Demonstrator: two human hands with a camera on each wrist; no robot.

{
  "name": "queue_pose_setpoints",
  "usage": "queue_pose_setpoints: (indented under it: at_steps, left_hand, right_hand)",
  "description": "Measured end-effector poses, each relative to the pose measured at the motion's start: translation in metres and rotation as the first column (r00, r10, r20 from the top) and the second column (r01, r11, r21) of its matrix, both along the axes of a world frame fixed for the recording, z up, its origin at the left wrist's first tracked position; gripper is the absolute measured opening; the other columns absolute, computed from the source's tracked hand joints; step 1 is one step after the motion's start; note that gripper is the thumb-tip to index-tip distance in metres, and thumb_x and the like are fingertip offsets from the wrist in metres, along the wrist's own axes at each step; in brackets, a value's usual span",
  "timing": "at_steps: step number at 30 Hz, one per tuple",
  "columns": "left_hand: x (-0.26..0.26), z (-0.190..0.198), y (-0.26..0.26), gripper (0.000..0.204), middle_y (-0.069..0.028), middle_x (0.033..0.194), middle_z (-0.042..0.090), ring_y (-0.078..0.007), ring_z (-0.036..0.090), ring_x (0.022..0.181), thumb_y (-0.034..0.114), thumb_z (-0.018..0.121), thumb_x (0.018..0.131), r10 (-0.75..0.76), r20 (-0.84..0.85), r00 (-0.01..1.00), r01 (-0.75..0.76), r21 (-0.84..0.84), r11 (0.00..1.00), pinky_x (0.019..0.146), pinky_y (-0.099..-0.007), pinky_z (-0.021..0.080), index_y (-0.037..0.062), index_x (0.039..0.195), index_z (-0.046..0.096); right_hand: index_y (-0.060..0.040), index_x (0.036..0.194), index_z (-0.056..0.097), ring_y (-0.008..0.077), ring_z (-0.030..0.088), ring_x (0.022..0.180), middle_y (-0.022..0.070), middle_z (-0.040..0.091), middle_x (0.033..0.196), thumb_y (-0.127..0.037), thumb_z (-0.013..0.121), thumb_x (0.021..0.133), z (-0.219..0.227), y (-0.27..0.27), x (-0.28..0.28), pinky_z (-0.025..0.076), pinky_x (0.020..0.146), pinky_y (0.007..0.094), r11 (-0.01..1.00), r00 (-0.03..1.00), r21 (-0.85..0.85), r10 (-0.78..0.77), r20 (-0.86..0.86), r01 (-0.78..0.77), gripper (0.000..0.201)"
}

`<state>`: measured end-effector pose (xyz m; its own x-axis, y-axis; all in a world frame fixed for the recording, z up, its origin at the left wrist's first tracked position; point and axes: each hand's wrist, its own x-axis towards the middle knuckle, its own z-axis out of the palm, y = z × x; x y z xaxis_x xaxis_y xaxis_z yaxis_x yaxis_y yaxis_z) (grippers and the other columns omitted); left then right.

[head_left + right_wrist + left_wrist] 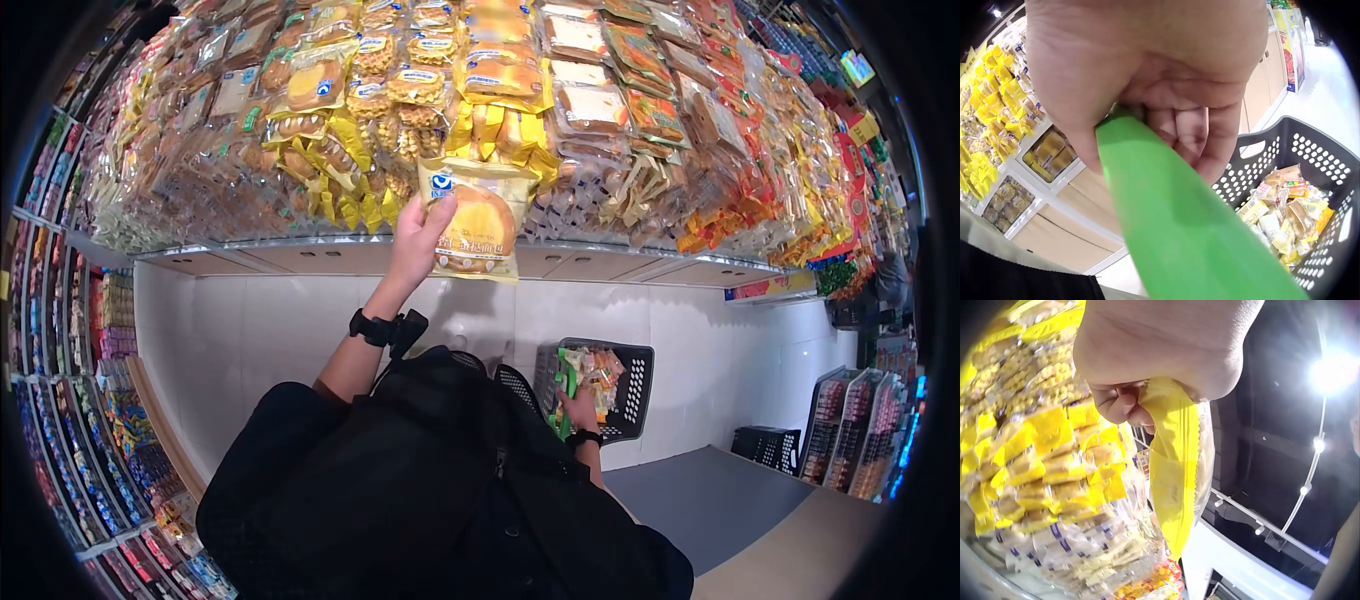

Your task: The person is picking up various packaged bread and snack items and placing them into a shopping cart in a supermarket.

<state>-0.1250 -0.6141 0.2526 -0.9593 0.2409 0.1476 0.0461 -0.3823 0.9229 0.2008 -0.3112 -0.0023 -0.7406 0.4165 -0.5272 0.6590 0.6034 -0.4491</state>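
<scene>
My left hand (425,235) pinches a yellow-and-clear packet of bread (480,225) by its left side, thumb on the front, held up before the stacked display. In the left wrist view the packet's yellow edge (1175,475) hangs down from the curled fingers. Low on the right, my right hand (580,408) grips a green handle (1172,206), fingers curled round it. Below that hand is a black perforated basket (1291,131) with several wrapped snacks (1288,215) inside.
Piles of packaged bread and waffles (415,85) fill the sloping display ahead, above wooden cabinet fronts (330,262). Shelves of small packets (60,400) line the left. Another black basket (765,448) and a rack (850,430) stand at the right on the floor.
</scene>
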Motion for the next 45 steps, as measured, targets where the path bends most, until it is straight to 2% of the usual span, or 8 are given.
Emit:
queue_pose_setpoints:
  at_steps: [8, 11, 14, 20, 32, 36, 43, 45]
  left_hand:
    - [-0.048, 0.054, -0.065, 0.029, -0.0070, 0.097, 0.071, -0.0114, 0.065, 0.086, 0.023, 0.062, 0.099, 0.128, -0.298, 0.946, -0.191, -0.193, 0.962, 0.076, -0.0275, 0.051, -0.0005, 0.115, 0.063]
    - [-0.065, 0.083, -0.099, 0.035, -0.0174, 0.085, 0.069, -0.0263, 0.067, 0.071, 0.026, 0.067, 0.094, 0.214, -0.710, 0.671, -0.620, -0.378, 0.688, 0.065, -0.0339, 0.052, 0.0014, 0.118, 0.063]
    - [-0.113, 0.108, -0.158, 0.035, -0.0161, 0.082, 0.069, -0.0274, 0.067, 0.069, 0.027, 0.066, 0.095, 0.183, -0.801, 0.571, -0.750, -0.417, 0.515, 0.062, -0.0376, 0.051, 0.0014, 0.119, 0.063]
    - [-0.235, 0.208, -0.235, 0.040, -0.0179, 0.070, 0.064, -0.0363, 0.061, 0.060, 0.040, 0.055, 0.099, -0.049, -0.867, 0.495, -0.798, -0.477, 0.368, 0.057, -0.0398, 0.047, 0.0017, 0.104, 0.064]
    - [-0.482, 0.171, -0.236, 0.047, -0.0023, 0.098, 0.068, -0.0116, 0.061, 0.082, 0.044, 0.045, 0.104, -0.120, -0.007, 0.993, 0.077, -0.731, 0.678, 0.072, -0.0304, 0.050, 0.0019, 0.116, 0.063]
    - [-0.481, 0.141, -0.235, 0.059, -0.0159, 0.111, 0.069, -0.0283, 0.067, 0.101, 0.046, 0.060, 0.096, -0.112, -0.446, 0.888, -0.408, -0.876, 0.260, 0.084, -0.0403, 0.052, 0.0017, 0.135, 0.050]
    - [-0.448, 0.139, -0.235, 0.063, -0.0224, 0.117, 0.066, -0.0304, 0.065, 0.108, 0.043, 0.067, 0.091, -0.171, -0.718, 0.674, -0.651, -0.688, 0.321, 0.087, -0.0427, 0.051, 0.0066, 0.139, 0.046]
    - [-0.450, 0.144, -0.230, 0.059, -0.0223, 0.116, 0.066, -0.0306, 0.066, 0.104, 0.042, 0.067, 0.092, -0.251, -0.402, 0.881, -0.310, -0.890, 0.335, 0.087, -0.0412, 0.051, 0.0076, 0.137, 0.050]
  right_hand:
    - [0.0086, 0.079, 0.070, 0.0446, 0.068, 0.080, 0.0304, 0.067, 0.077, -0.055, 0.071, 0.079, -0.021, 0.001, -0.009, 0.053, 0.072, 0.0515, 0.987, 0.998, 0.151, 0.063, 0.001, -0.062, 0.064]
    - [0.0084, 0.096, 0.066, 0.0443, 0.066, 0.099, 0.0307, 0.068, 0.099, -0.052, 0.074, 0.077, -0.058, 0.000, 0.004, 0.052, 0.085, 0.0492, 0.994, 0.999, 0.104, -0.037, -0.016, 0.038, 0.063]
    - [0.0048, 0.087, 0.069, 0.0258, 0.071, 0.058, 0.0165, 0.070, 0.067, -0.030, 0.076, 0.082, -0.070, -0.011, -0.004, 0.056, 0.060, 0.0390, 0.977, 0.991, 0.178, -0.126, 0.031, 0.119, 0.036]
    - [0.0048, 0.085, 0.070, 0.0330, 0.072, 0.068, 0.0183, 0.070, 0.071, -0.036, 0.075, 0.080, -0.077, -0.074, -0.054, 0.054, 0.065, 0.0449, 0.738, 0.819, 0.364, -0.549, -0.165, 0.568, 0.041]
    - [-0.0027, 0.101, 0.073, 0.0393, 0.067, 0.101, 0.0224, 0.071, 0.104, -0.044, 0.078, 0.068, 0.002, -0.116, -0.097, 0.053, 0.086, 0.0477, 0.612, 0.680, 0.436, -0.734, 0.000, 0.660, 0.053]
    - [-0.0019, 0.101, 0.072, 0.0399, 0.067, 0.102, 0.0223, 0.071, 0.106, -0.043, 0.079, 0.068, 0.008, -0.109, -0.099, 0.053, 0.087, 0.0486, 0.621, 0.677, 0.417, -0.735, 0.016, 0.664, 0.053]
    - [-0.0008, 0.100, 0.073, 0.0405, 0.067, 0.101, 0.0236, 0.070, 0.106, -0.039, 0.080, 0.069, 0.005, -0.104, -0.097, 0.053, 0.086, 0.0493, 0.588, 0.659, 0.454, -0.752, 0.000, 0.670, 0.050]
    - [-0.0007, 0.099, 0.073, 0.0404, 0.067, 0.101, 0.0234, 0.070, 0.106, -0.039, 0.080, 0.069, 0.010, -0.106, -0.097, 0.053, 0.086, 0.0494, 0.584, 0.657, 0.448, -0.754, -0.008, 0.677, 0.050]
